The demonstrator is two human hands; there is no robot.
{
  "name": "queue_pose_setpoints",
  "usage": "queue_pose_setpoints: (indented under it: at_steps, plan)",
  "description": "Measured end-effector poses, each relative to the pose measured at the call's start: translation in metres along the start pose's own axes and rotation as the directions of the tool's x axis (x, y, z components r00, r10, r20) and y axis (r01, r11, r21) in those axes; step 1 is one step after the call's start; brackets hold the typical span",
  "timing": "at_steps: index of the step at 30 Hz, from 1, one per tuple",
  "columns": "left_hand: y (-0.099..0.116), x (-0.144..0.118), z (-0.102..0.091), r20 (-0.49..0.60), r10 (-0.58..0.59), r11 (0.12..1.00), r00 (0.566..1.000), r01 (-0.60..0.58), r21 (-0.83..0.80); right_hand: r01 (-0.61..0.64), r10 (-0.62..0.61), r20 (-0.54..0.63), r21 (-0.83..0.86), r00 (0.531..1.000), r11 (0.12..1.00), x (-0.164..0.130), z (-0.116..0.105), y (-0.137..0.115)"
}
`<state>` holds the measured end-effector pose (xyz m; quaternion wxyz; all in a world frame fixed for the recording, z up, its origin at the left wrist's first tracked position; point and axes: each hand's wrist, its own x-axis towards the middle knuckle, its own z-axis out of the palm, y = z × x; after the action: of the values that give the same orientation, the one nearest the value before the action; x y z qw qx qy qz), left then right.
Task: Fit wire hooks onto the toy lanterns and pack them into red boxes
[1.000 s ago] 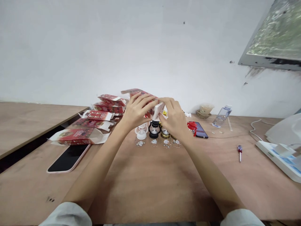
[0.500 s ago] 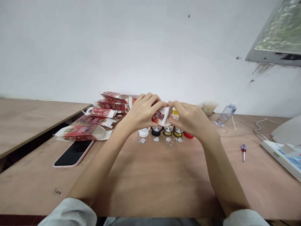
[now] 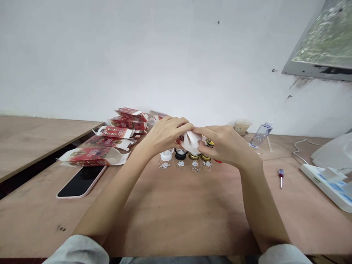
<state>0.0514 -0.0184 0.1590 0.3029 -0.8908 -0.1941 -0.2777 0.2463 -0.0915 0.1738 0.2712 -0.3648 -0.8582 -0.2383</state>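
Both my hands meet over the middle of the wooden table [image 3: 176, 216], gripping one small red-and-white cardboard box [image 3: 190, 140]. My left hand [image 3: 163, 135] holds its left side, fingers curled over the top. My right hand [image 3: 224, 143] pinches the white flap end on the right. Just below the box stands a row of small lantern-shaped trinkets [image 3: 187, 157], white, black and gold, with tags lying in front of them. The hands hide most of the box.
A pile of flat red boxes [image 3: 115, 134] lies at the left, with a pink-cased phone [image 3: 80, 182] in front. A plastic bottle [image 3: 260, 135], a cup [image 3: 242, 126], a red-handled screwdriver [image 3: 281, 176], a cable and a white package [image 3: 328, 179] sit at the right.
The box has come down from above the trinkets to just over them, and my right hand has turned round its white end. The view has shifted slightly.
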Motion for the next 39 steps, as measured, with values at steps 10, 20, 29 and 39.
queue_pose_setpoints:
  at_steps: [10, 20, 29, 39]
  plan:
    - [0.000, 0.001, -0.009, 0.112, -0.117, 0.901, 0.987, 0.153, -0.406, -0.035, 0.071, -0.082, 0.377, 0.994, 0.925, 0.000, 0.001, 0.022]
    - [-0.001, -0.005, -0.018, -0.304, -0.419, 0.759, 0.855, 0.147, -0.634, 0.029, 0.138, -0.167, 0.733, 0.976, 0.679, 0.007, 0.008, 0.001]
    - [0.000, -0.001, -0.032, -0.193, -0.353, 0.747, 0.916, 0.152, -0.647, 0.077, 0.184, -0.333, 0.637, 0.925, 0.767, 0.010, 0.017, 0.004]
    - [-0.004, -0.006, -0.035, -0.141, -0.327, 0.755, 0.935, 0.169, -0.633, 0.089, 0.122, -0.382, 0.490, 0.916, 0.867, 0.007, 0.019, 0.013]
